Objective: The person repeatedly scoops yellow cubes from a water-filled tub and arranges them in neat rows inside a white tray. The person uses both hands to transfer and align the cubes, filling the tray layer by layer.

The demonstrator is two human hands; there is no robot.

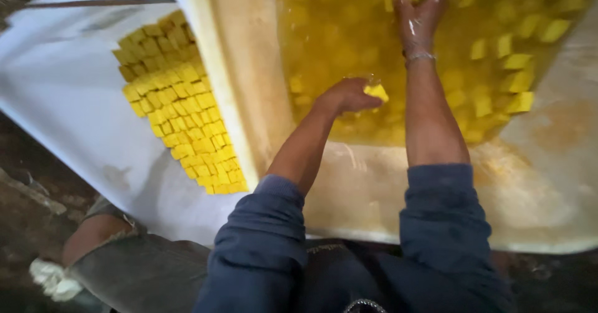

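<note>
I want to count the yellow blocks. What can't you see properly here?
- Head view: yellow cubes in the tub blur under cloudy yellow liquid.
- Right hand: fingers reach the top edge, motion-blurred.
- Left hand covers most of its cube.
- White container of stacked cubes: cut off at left.

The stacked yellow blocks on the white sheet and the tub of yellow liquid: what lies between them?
In the head view, only the tub's pale rim separates the stacked blocks from the yellow liquid; nothing rests on that rim.
</note>
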